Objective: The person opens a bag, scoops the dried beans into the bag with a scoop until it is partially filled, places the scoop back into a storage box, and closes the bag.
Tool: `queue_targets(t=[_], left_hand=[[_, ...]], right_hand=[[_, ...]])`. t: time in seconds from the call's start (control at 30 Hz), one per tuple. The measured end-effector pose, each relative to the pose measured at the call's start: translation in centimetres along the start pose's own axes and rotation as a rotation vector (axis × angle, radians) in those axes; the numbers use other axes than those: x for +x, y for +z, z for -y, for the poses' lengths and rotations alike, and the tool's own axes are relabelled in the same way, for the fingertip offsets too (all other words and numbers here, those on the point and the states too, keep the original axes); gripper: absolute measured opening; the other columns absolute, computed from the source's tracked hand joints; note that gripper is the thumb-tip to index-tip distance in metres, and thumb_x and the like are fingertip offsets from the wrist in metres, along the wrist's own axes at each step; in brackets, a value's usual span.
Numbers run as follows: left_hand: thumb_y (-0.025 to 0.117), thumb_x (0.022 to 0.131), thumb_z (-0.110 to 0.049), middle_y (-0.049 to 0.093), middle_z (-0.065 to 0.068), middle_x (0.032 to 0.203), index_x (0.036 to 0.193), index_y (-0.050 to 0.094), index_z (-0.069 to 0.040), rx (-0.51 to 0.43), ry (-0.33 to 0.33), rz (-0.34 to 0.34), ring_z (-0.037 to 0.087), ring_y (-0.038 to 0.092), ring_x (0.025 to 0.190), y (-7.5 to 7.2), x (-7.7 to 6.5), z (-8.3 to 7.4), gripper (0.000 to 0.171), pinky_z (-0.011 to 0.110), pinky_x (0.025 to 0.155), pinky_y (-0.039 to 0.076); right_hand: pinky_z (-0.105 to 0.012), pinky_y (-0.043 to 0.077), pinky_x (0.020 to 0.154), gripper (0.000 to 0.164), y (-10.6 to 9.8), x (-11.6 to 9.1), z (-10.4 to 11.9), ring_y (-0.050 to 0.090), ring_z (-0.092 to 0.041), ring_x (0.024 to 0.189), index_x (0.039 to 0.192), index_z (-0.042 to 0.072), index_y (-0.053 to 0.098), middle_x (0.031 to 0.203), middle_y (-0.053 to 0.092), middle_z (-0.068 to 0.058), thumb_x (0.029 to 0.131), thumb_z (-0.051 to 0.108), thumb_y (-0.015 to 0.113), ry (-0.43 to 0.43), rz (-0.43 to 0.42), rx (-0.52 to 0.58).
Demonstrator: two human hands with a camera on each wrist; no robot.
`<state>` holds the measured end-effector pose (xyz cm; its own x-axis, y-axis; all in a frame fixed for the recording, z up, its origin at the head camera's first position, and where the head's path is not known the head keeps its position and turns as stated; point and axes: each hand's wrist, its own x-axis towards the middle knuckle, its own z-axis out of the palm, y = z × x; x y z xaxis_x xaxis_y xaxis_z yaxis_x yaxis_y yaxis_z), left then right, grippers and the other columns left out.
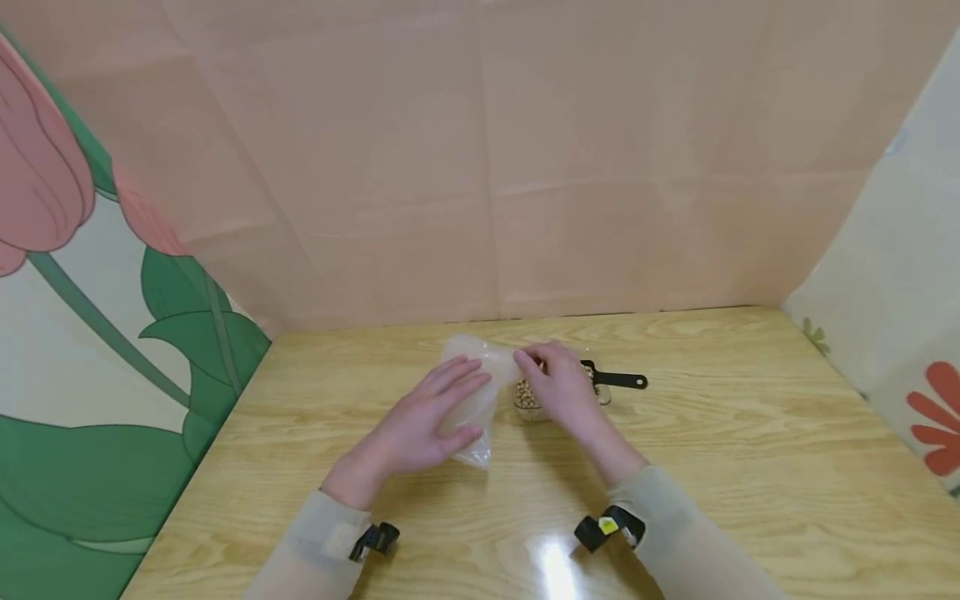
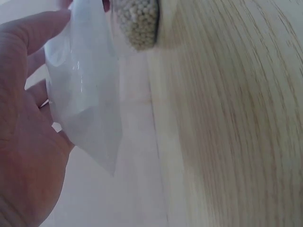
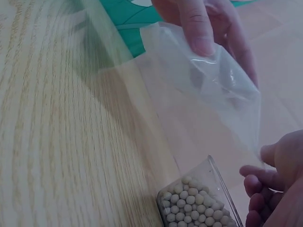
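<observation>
A thin translucent plastic bag (image 1: 477, 410) hangs upright between both hands over the wooden table. My left hand (image 1: 420, 425) holds it at the side, thumb on the near face and fingers behind, as the right wrist view shows. With thumb and forefinger my right hand (image 1: 562, 387) pinches the bag's upper right edge. Just behind and below that hand stands a clear box (image 1: 531, 414) of small round beige balls (image 3: 194, 205). A black-handled scoop (image 1: 621, 380) lies across the box, its handle pointing right; the right hand hides part of both.
The wood-grained table (image 1: 750, 450) reaches back to a pinkish cloth-like backdrop (image 1: 480, 183). Panels with painted flowers stand at the left and right. Each wrist carries a small black camera near the sleeve cuff.
</observation>
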<state>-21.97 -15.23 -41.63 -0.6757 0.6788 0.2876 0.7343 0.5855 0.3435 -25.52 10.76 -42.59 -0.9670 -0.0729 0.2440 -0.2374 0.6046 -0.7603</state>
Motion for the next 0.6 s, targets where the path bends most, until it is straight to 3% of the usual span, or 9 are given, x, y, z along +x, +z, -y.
queue_targets(t=[0.17, 0.37, 0.6], left_hand=[[0.078, 0.104, -0.031, 0.034, 0.010, 0.178, 0.169, 0.044, -0.013, 0.024, -0.015, -0.006, 0.032, 0.023, 0.167, 0.1, 0.0, 0.4, 0.076, 0.058, 0.129, 0.027], [0.087, 0.096, -0.018, 0.034, 0.010, 0.178, 0.168, 0.047, -0.015, 0.017, -0.072, -0.010, 0.033, 0.024, 0.166, 0.1, 0.0, 1.3, 0.082, 0.059, 0.130, 0.025], [0.086, 0.094, -0.007, 0.039, 0.013, 0.175, 0.164, 0.052, -0.014, 0.038, -0.142, -0.039, 0.037, 0.027, 0.165, 0.5, -0.5, 2.7, 0.078, 0.064, 0.128, 0.026]], right_hand=[[-0.039, 0.050, 0.074, 0.024, 0.2, 0.0, 0.1, 0.061, -0.021, 0.082, 0.117, 0.007, 0.081, 0.098, 0.073, -0.005, 0.111, 0.026, 0.067, 0.013, 0.027, 0.005], [-0.039, 0.053, 0.074, 0.021, 0.4, -0.3, 0.4, 0.062, -0.020, 0.082, 0.117, 0.009, 0.080, 0.097, 0.074, -0.003, 0.111, 0.025, 0.068, 0.048, 0.063, 0.016], [-0.038, 0.051, 0.073, 0.014, 0.7, -0.8, 0.9, 0.061, -0.018, 0.080, 0.107, 0.013, 0.079, 0.091, 0.071, 0.000, 0.109, 0.023, 0.069, 0.035, 0.096, 0.020]])
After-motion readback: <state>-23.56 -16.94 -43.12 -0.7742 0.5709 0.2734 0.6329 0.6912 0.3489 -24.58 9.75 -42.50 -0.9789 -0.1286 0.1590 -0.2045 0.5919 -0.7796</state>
